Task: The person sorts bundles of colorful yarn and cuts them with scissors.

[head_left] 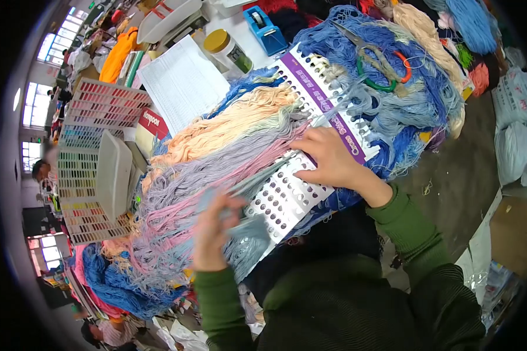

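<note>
A white punched thread card with a purple printed strip lies across the heap, several bundles of embroidery thread looped along its holes in peach, lilac, pink and grey-blue. My right hand grips the card at its middle, fingers bent over the strip and thumb pressed on the white part. Smeared by motion, my left hand is over the loose thread ends; its fingers cannot be made out clearly. Beside it a grey-blue thread bundle hangs over the card's near end. Scissors with red and green handles rest on blue thread.
A blue tape dispenser, a jar with a yellow lid and a printed sheet lie at the back. A white tub and colour racks stand left. Plastic bags lie right. Other people sit far left.
</note>
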`<state>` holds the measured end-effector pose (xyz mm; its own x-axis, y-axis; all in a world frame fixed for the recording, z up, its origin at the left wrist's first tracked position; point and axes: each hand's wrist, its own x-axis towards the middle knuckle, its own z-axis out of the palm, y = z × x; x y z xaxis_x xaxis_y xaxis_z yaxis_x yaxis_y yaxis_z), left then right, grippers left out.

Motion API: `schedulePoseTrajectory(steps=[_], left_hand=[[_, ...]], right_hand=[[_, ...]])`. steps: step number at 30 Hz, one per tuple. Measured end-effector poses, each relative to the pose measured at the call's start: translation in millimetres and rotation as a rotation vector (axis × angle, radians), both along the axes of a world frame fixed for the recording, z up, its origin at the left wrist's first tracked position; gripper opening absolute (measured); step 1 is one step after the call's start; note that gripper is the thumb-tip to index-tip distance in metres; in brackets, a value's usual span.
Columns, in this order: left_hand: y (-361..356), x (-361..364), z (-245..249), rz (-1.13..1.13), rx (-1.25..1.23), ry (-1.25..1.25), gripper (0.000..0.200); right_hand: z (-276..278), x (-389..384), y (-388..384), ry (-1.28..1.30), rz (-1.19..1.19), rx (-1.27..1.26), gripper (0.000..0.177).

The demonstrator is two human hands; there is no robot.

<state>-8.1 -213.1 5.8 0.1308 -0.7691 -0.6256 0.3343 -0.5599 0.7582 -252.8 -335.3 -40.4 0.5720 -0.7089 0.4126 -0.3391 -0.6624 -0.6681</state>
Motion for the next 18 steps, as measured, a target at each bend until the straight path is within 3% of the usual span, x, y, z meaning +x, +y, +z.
schedulePoseTrajectory(steps=[1, 2, 3, 5, 8, 9, 11, 12, 13, 16, 18], left_hand=[[21.3, 30.5, 14.0, 0.132, -0.23, 0.213, 0.021], [48.6, 65.9, 18.0, 0.492, -0.212, 0.186, 0.015], [75.5, 112.5, 15.4, 0.654, -0.225, 0.246, 0.013], [138.5, 205.6, 3.4, 0.708, -0.436, 0.34, 0.015], [145.0, 171.9, 43.0, 1.171, -0.339, 0.079, 0.017], [131.6, 121.2, 60.6, 0.919, -0.325, -0.121, 0.022], [119.3, 58.5, 58.5, 0.502, -0.379, 0.043, 0.026], [100.2, 19.0, 63.6, 0.599, -0.172, -0.146, 0.03], [91.3, -2.1, 61.6, 0.428, -0.163, -0.014, 0.033], [64.6, -40.7, 38.2, 0.268, -0.288, 0.25, 0.048], [51.9, -60.2, 31.2, 0.176, -0.333, 0.4, 0.054]], right_hand=[[-0.3, 1.3, 0.3, 0.007, -0.008, -0.001, 0.042], [-0.4, 3.3, 0.8, 0.012, -0.012, -0.003, 0.042], [-0.8, 4.8, 2.6, 0.038, -0.026, 0.006, 0.042], [1.3, 6.3, 3.9, 0.06, -0.05, -0.045, 0.039], [2.7, 8.8, 5.2, 0.065, -0.064, -0.097, 0.037], [2.5, 8.7, 6.3, 0.061, -0.063, -0.103, 0.036], [5.8, 11.3, 9.9, 0.044, -0.073, -0.106, 0.034], [8.6, 12.6, 13.7, 0.001, -0.069, -0.075, 0.032], [11.1, 13.7, 19.6, -0.042, -0.066, -0.039, 0.03], [20.2, 20.2, 52.0, -0.2, -0.027, 0.158, 0.012], [30.3, 26.3, 74.8, -0.284, 0.095, 0.404, 0.009]])
